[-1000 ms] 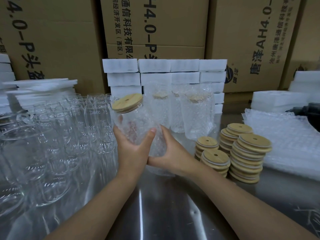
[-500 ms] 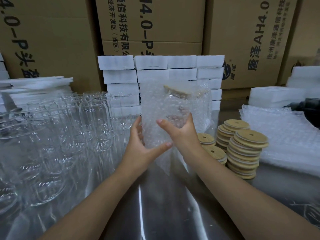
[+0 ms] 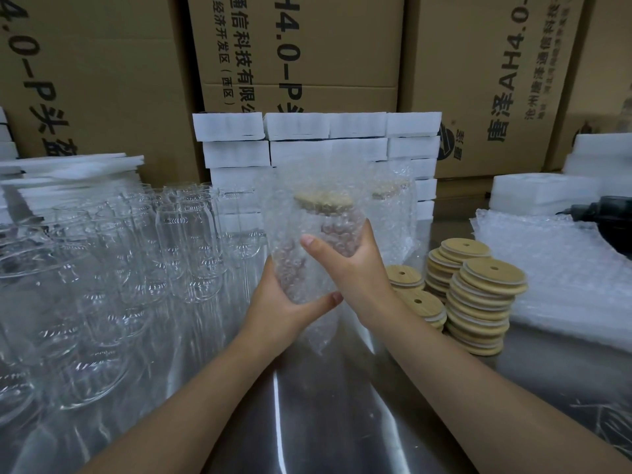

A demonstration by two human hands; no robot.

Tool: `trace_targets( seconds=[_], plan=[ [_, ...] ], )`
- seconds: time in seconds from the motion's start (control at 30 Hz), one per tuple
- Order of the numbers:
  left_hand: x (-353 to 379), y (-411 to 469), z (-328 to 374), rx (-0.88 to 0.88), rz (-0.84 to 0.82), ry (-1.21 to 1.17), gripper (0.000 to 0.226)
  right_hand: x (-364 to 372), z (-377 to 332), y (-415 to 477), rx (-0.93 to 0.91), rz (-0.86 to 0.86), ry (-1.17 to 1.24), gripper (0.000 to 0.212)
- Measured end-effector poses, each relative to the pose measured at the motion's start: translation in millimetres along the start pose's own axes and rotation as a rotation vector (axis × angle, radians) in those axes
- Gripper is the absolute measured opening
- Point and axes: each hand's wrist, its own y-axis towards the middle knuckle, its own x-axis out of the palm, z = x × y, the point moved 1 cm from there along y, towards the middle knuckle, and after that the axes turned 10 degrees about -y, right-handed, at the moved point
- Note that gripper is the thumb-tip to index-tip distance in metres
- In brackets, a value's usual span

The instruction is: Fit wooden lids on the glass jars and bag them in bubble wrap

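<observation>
Above the steel table [image 3: 307,422], lidded glass jar [image 3: 318,254] inside a bubble wrap bag [image 3: 307,186], left hand [image 3: 287,302] cupping its base, right hand [image 3: 349,265] curled round its side, empty jars [image 3: 136,254] left, wooden lid stacks [image 3: 478,295] right.

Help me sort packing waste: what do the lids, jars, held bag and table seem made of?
Lids: pale wood, perhaps bamboo, matte, grain visible, with a whitish ring beneath, likely a seal. Jars: clear glossy glass, sharp highlights. Bag: clear plastic bubble wrap, rows of bubbles. Table: probably stainless steel, brushed, streaked reflections.
</observation>
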Motion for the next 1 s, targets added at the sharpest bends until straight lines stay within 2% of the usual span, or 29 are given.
trace_targets(
  seconds=[0.07,0.2,0.37,0.43,0.53,0.7,0.8,0.9,1.0],
  plan=[
    [-1,0,1,-0.004,0.015,-0.002,0.093,1,1,-1,-0.018,-0.011,0.008,0.071],
    [0,-1,4,0.016,0.063,-0.014,0.088,1,-1,-3,-0.040,-0.029,0.005,0.072],
    [1,-3,9,0.045,0.122,-0.054,0.086,-2,-5,-4,-0.070,-0.099,0.056,0.048],
    [0,-3,9,0.031,0.140,-0.066,0.089,-2,-7,-5,-0.073,-0.139,0.059,0.046],
    [-1,-3,8,0.015,0.181,-0.062,0.095,-1,-4,-3,-0.057,-0.148,0.058,0.066],
    [-3,1,4,0.004,0.253,-0.117,0.106,7,2,-7,-0.044,-0.176,-0.121,0.094],
    [-3,2,2,0.033,0.250,-0.120,0.098,11,2,-10,-0.067,-0.147,-0.186,0.114],
    [-3,3,2,0.087,0.219,-0.079,0.085,13,-1,-12,-0.108,-0.072,-0.216,0.118],
    [-5,7,4,0.140,0.096,0.047,0.087,14,-5,-12,-0.156,0.012,-0.254,0.123]
  ],
)
